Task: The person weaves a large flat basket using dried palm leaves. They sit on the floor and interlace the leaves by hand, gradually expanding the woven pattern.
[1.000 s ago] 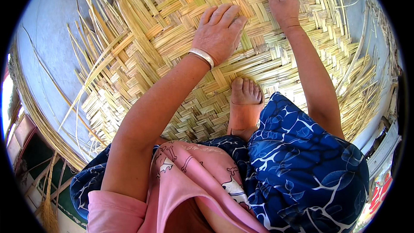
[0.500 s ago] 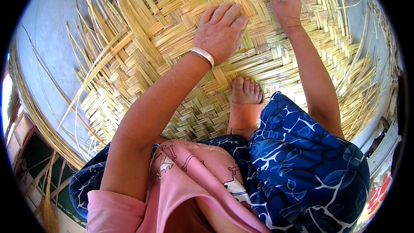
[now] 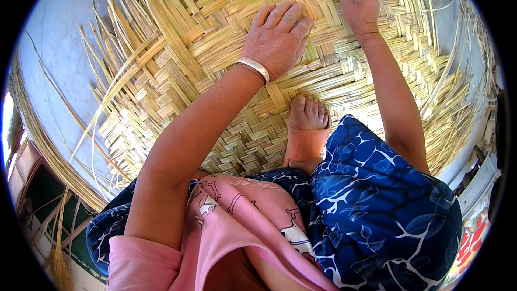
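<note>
A large mat (image 3: 237,134) of flat, yellow-green split strips lies spread beneath both of my hands. My left hand (image 3: 276,37), with a silver bangle (image 3: 254,69) at the wrist, rests palm down on the weave, its fingers slightly bent and a little apart. Farther off and to the right, my right hand (image 3: 360,4) is curled at the mat's upper part, thumb and fingers drawn together. Whatever those fingers grip is hidden under them. Just nearer than my left hand, my bare foot (image 3: 308,121) stands on the woven surface.
Loose strip ends (image 3: 116,70) stick out along the mat's left side, and more fray on the right. A bundle of long thin strips (image 3: 46,143) curves along the left edge of the grey floor (image 3: 59,70). A straw broom (image 3: 60,264) is at lower left.
My right hand has shifted very slightly to the right. The left hand stays nearly in place on the mat.
</note>
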`<action>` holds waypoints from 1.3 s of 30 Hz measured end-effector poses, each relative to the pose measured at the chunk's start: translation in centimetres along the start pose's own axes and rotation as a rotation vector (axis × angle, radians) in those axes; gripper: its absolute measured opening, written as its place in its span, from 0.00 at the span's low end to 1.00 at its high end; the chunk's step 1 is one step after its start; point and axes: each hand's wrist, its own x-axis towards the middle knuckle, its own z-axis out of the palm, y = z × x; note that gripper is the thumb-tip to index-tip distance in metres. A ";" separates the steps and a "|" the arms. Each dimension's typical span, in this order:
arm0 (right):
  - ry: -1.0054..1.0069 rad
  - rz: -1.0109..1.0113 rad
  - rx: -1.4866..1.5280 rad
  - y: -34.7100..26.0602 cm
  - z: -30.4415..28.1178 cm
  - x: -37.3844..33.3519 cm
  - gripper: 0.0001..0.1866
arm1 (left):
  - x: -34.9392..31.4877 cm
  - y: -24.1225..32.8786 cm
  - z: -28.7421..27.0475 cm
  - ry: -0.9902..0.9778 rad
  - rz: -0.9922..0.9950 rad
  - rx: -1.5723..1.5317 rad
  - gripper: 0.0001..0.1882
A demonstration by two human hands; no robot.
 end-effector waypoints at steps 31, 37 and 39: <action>-0.046 0.041 -0.124 1.1 0.4 -0.4 0.09 | -0.1 -0.1 0.6 0.047 -0.004 -0.011 0.20; -0.033 0.012 -0.072 0.5 0.4 -0.1 0.08 | -0.2 -0.2 0.5 0.037 -0.013 0.008 0.20; -0.043 0.024 -0.110 1.1 0.5 -0.3 0.08 | -0.2 -0.2 0.6 0.044 -0.010 0.003 0.20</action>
